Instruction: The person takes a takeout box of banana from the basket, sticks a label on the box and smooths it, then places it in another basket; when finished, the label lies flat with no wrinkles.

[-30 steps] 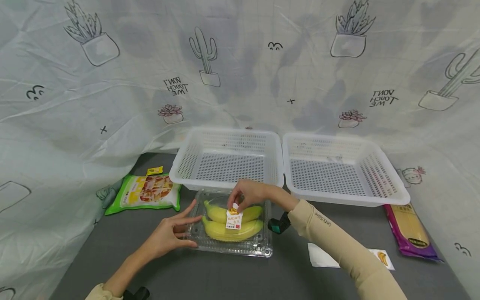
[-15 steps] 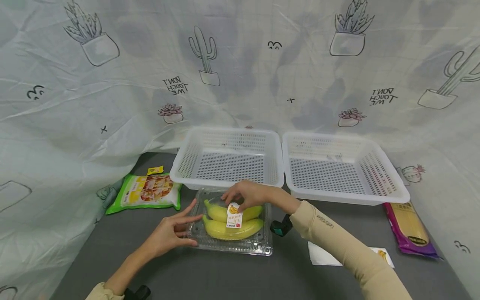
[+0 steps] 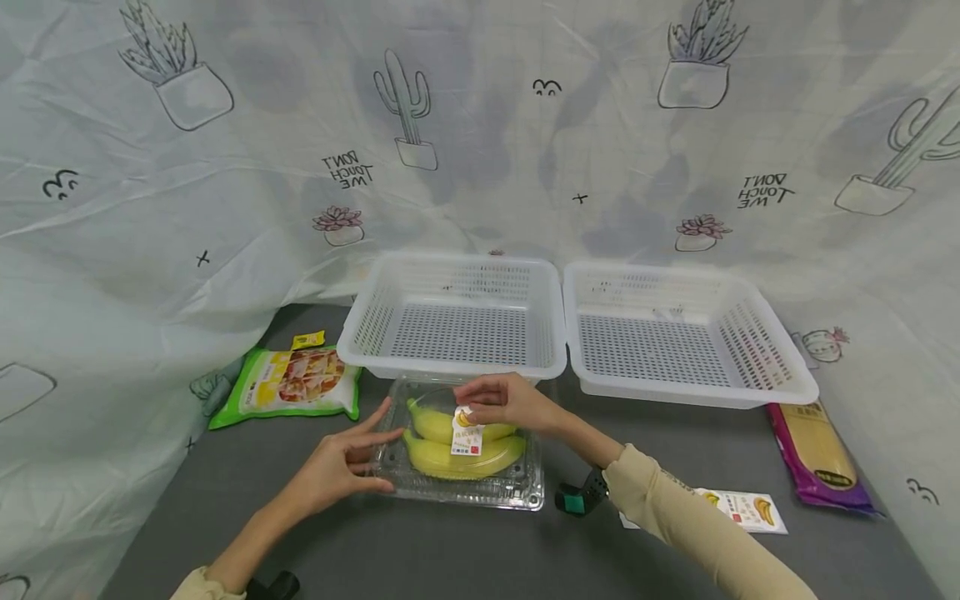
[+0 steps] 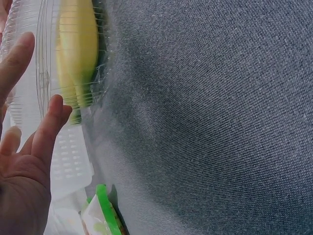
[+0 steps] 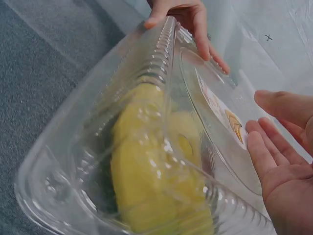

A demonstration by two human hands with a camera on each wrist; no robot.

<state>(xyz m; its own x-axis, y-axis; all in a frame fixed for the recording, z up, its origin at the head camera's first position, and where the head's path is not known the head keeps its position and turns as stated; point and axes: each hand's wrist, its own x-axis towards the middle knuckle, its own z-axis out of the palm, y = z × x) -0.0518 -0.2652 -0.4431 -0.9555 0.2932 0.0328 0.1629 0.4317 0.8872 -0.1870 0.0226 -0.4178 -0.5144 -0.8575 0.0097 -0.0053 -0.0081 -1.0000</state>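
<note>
A clear plastic clamshell box (image 3: pixel 495 498) holding yellow bananas (image 3: pixel 457 462) lies on the dark table. A white sticker (image 3: pixel 467 442) with a banana picture is on its lid. My left hand (image 3: pixel 333 468) rests against the box's left side, fingers spread; in the left wrist view its fingers (image 4: pixel 46 132) reach along the plastic. My right hand (image 3: pixel 517 404) is over the lid, fingers at the sticker's top end. In the right wrist view its fairly straight fingertips (image 5: pixel 259 142) touch near the sticker's edge, with the thumb held apart.
Two white perforated baskets (image 3: pixel 450 367) (image 3: pixel 690 393) stand side by side behind the box. A green-edged food bag (image 3: pixel 292 383) and a small yellow packet (image 3: pixel 308 340) lie at left. At right are a banana label sheet (image 3: pixel 750 510), partly under my sleeve, and a purple noodle pack (image 3: pixel 825 458).
My right hand has shifted right and its fingers have stretched out over the sticker, which lies on the lid. The right sleeve has uncovered more of the label sheet. My left hand stays put.
</note>
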